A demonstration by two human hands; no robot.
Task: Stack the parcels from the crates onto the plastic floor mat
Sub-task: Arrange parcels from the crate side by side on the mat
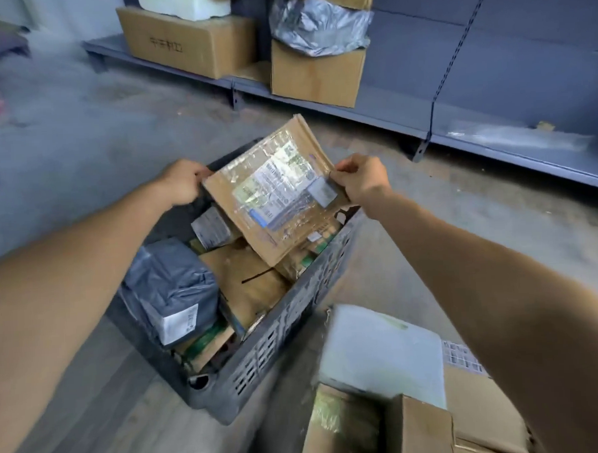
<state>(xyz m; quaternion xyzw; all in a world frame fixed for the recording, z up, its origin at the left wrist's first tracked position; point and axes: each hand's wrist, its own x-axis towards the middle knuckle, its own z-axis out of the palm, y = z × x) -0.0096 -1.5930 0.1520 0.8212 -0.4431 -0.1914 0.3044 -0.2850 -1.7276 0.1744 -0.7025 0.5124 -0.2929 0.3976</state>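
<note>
Two-handed grip: left hand (182,181) and right hand (360,180) pinch opposite edges of the flat cardboard parcel (275,193), fingers curled, label facing up, one corner dipping down. It's near square, so no clear long axis. Nearer than the grip, off to its right, a white parcel (382,353) lies among brown boxes (419,426), likely the drop side, right hand closer. Below the grip, the crate (278,336) holds a grey bagged parcel (170,286). Beyond, shelving (388,112).

A flat cardboard parcel (282,196), taped and labelled, hangs tilted between the left grip (182,181) and right grip (360,179). Just below them sits the dark slotted crate (278,343), crammed with more parcels (170,290).
</note>
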